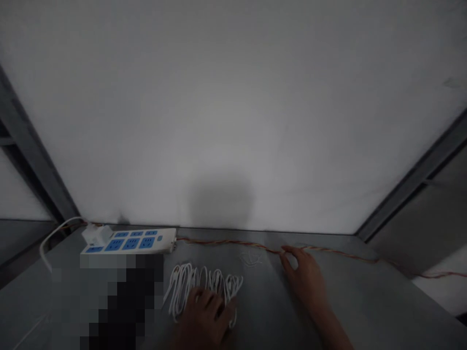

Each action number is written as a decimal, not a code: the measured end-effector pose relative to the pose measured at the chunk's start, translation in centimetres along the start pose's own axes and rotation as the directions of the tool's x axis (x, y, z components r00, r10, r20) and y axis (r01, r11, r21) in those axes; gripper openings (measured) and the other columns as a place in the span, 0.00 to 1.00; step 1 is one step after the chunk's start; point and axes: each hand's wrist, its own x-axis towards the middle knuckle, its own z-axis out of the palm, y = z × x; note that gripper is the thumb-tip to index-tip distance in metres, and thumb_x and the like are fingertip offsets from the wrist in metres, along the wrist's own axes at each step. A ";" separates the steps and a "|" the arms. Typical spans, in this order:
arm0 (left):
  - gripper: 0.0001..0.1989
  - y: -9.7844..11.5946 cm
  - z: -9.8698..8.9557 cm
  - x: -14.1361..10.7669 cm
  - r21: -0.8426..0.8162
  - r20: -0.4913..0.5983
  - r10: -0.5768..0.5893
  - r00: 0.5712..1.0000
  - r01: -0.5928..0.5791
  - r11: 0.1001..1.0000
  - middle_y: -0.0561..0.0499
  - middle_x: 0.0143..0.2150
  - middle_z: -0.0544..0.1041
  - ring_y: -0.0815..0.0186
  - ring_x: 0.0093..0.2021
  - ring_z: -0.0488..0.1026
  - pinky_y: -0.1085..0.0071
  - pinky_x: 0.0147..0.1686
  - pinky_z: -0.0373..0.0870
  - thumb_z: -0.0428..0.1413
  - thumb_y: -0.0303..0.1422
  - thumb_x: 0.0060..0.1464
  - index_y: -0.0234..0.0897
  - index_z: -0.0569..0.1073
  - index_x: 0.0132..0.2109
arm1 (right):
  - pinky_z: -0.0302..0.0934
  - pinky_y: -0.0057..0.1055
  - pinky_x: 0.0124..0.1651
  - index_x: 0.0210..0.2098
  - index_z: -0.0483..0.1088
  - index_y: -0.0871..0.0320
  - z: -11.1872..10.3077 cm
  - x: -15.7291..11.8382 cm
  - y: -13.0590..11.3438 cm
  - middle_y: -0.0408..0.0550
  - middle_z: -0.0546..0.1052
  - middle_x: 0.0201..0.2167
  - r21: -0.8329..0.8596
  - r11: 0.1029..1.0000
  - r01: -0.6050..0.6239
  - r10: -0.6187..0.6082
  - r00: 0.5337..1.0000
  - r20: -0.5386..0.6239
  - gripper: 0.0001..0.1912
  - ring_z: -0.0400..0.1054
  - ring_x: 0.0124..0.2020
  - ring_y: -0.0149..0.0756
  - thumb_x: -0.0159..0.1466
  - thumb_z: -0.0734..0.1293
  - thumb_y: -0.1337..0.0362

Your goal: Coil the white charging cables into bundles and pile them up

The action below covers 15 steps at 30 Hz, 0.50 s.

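Observation:
In the head view, several coiled white cables (178, 287) lie side by side on the grey tabletop (255, 311). My left hand (204, 316) rests over their near side, fingers slightly bent and the thumb apart from them; the palm side is hidden. My right hand (304, 277) pinches a twisted red-and-pale cord (226, 241) between thumb and index finger. That cord runs from the right end of a white power strip (166, 240) along the back of the table and off to the right. Loose thin white ties (250, 258) lie between my hands.
A white plug adapter (98, 236) sits at the strip's left end, with a white cable (45, 248) curving down from it. Behind the table rises a pale panel (233, 121), with metal posts (412, 180) at both sides. A blurred-out patch covers the lower left.

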 end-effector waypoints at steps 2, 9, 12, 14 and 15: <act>0.16 0.0 -0.3 0.1 0.013 0.008 -0.001 1.000 0.001 1.000 0.53 0.29 0.76 0.61 0.30 0.72 0.63 0.36 0.63 0.58 0.42 0.53 0.45 0.74 0.48 | 0.62 0.50 0.49 0.45 0.74 0.61 -1.2 -0.1 1.0 0.64 0.78 0.44 -0.072 0.997 -0.031 0.035 0.998 0.049 0.19 0.72 0.46 0.58 0.58 0.63 0.58; 0.08 0.0 0.4 0.6 0.023 -0.090 0.255 0.963 -0.254 0.967 0.57 0.53 0.78 0.64 0.50 0.73 0.69 0.45 0.63 0.55 0.35 0.62 0.50 0.74 0.47 | 0.63 0.36 0.34 0.42 0.75 0.56 -1.4 -0.9 1.9 0.54 0.82 0.30 -0.116 0.991 -0.070 0.101 0.954 0.284 0.15 0.76 0.33 0.48 0.56 0.65 0.64; 0.09 0.2 2.6 -0.3 0.068 -0.193 0.253 0.948 -0.244 0.967 0.59 0.45 0.81 0.67 0.47 0.75 0.71 0.44 0.64 0.49 0.36 0.66 0.49 0.75 0.42 | 0.64 0.35 0.35 0.46 0.74 0.56 -0.6 -0.8 0.0 0.53 0.81 0.34 0.047 0.997 -0.058 0.041 0.954 0.297 0.17 0.76 0.33 0.45 0.60 0.62 0.60; 0.12 0.4 3.8 -1.0 0.071 -0.177 0.194 0.965 -0.184 0.980 0.59 0.43 0.81 0.68 0.44 0.75 0.72 0.43 0.64 0.47 0.34 0.67 0.46 0.75 0.41 | 0.64 0.34 0.35 0.48 0.72 0.56 0.0 -1.0 -1.5 0.51 0.80 0.34 0.315 0.945 -0.091 -0.011 0.952 0.307 0.19 0.75 0.32 0.43 0.60 0.63 0.56; 0.14 0.5 4.1 -1.3 0.084 -0.179 0.184 0.966 -0.171 0.982 0.58 0.42 0.81 0.68 0.43 0.76 0.71 0.42 0.64 0.46 0.33 0.68 0.45 0.76 0.39 | 0.64 0.33 0.35 0.49 0.71 0.56 0.3 -1.2 -2.3 0.49 0.80 0.34 0.460 0.879 -0.127 -0.032 0.946 0.322 0.21 0.75 0.33 0.42 0.59 0.66 0.54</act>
